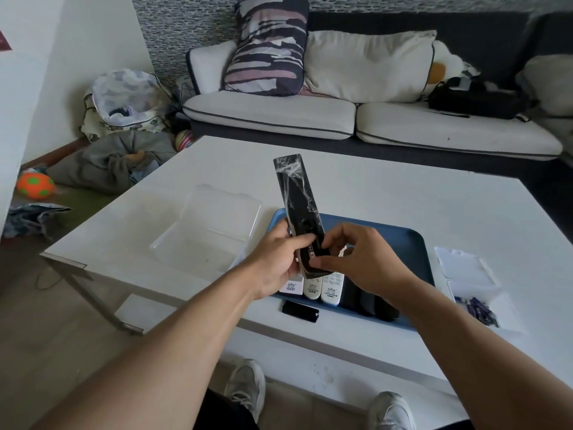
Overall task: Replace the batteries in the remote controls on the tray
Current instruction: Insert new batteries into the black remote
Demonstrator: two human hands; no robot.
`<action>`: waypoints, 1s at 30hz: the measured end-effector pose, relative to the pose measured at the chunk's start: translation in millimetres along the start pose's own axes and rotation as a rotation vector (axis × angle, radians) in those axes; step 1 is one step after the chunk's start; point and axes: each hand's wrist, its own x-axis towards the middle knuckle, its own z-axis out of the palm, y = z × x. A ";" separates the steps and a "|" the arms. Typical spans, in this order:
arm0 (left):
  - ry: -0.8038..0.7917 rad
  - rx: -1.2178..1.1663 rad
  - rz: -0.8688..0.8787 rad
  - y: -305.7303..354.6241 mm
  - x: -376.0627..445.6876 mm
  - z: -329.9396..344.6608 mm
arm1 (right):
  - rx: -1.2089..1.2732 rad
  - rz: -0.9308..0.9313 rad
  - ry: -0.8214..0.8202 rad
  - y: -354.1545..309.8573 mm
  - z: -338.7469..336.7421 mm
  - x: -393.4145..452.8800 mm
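- Right hand (366, 259): fingers pinched at the black remote's (297, 206) near end; any battery held is hidden.
- Left hand (279, 259): closed around that end.
- Remote: above the blue tray (412, 243), long axis toward 12 o'clock.

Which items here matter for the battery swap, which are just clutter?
Job: black remote held by left hand and right hand; blue tray; white remotes; black cover; batteries.
Clutter: sofa; orange ball; clear box.
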 end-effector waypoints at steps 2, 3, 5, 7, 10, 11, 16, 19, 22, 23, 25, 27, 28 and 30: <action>-0.004 0.018 -0.011 -0.6 -0.7 -0.8 | 0.042 0.045 0.001 0.1 0.8 -1.2; -0.011 0.026 -0.014 -1.3 -1.3 -0.5 | 0.078 0.081 0.000 -0.7 0.3 -1.8; -0.027 0.038 -0.015 -3.7 -1.3 -0.7 | 0.181 0.157 -0.010 -1.0 -0.4 -2.3; -0.043 0.070 -0.013 -6.1 -0.8 -0.5 | 0.240 0.219 -0.018 -0.4 -0.1 -2.5; -0.069 0.133 -0.009 -8.8 0.1 -1.1 | 0.280 0.304 -0.027 -1.8 1.4 -3.4; -0.073 0.141 -0.008 -9.6 0.6 -1.9 | 0.291 0.327 -0.033 -3.0 1.9 -4.1; -0.061 0.158 -0.014 -12.1 1.0 -4.6 | 0.273 0.411 -0.071 -5.0 7.8 -4.6; -0.052 0.155 -0.021 -13.7 0.3 -4.6 | 0.283 0.463 -0.084 -5.8 7.8 -3.5; -0.046 0.137 -0.018 -14.5 0.1 -5.9 | 0.196 0.399 -0.026 -3.4 6.7 -3.3; -0.033 0.135 -0.010 -15.2 0.3 -5.7 | 0.169 0.384 -0.019 -3.7 8.3 -3.3; 0.017 0.119 0.007 -15.3 0.8 -4.6 | 0.173 0.397 -0.026 -2.7 9.7 -1.5; 0.073 0.070 0.004 -13.3 1.3 -5.4 | 0.253 0.437 -0.044 0.4 5.7 2.6; 0.085 0.037 -0.010 -11.6 1.7 -7.5 | 0.305 0.453 -0.045 3.1 2.9 4.5; 0.086 -0.018 -0.050 -7.7 1.5 -13.8 | 0.392 0.491 -0.014 9.0 -3.5 8.2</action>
